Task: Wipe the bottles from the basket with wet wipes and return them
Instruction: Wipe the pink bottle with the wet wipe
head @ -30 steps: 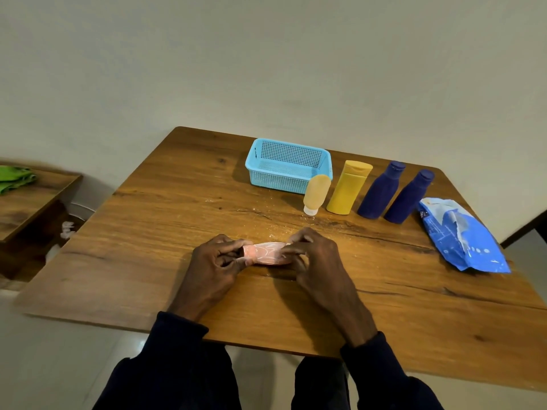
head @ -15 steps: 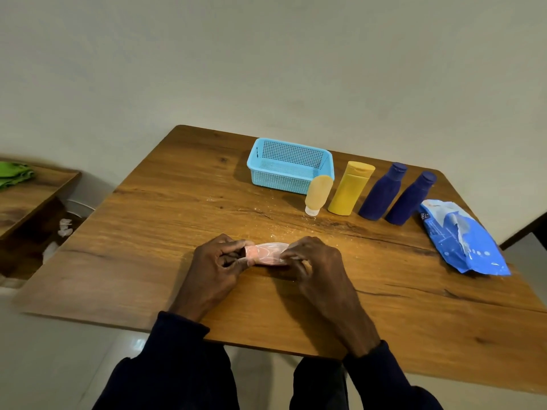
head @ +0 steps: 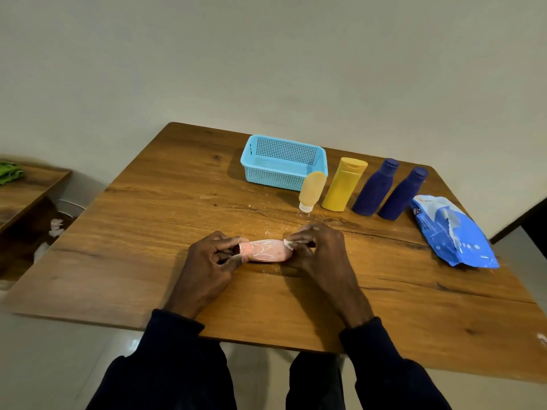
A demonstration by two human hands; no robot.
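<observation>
mid-wipe on pink bottle, left hand grip pinching its end, right hand grip pinching wipe; next probably back into basket.

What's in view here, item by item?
basket: 1, light blue, far on table
tube: 1, orange, cap-down before basket
yellow bottle: 1, yellow, right of tube
blue bottles: 2, dark blue, right of yellow bottle
wipes pack: 1, blue, table's right side
pink bottle: 1, pink, lying between hands
wet wipe: 1, white, round pink bottle
table: 1, brown, centre
green cloth: 1, green, far left
left hand: 1, grips pink bottle's end
right hand: 1, pinches wet wipe
</observation>
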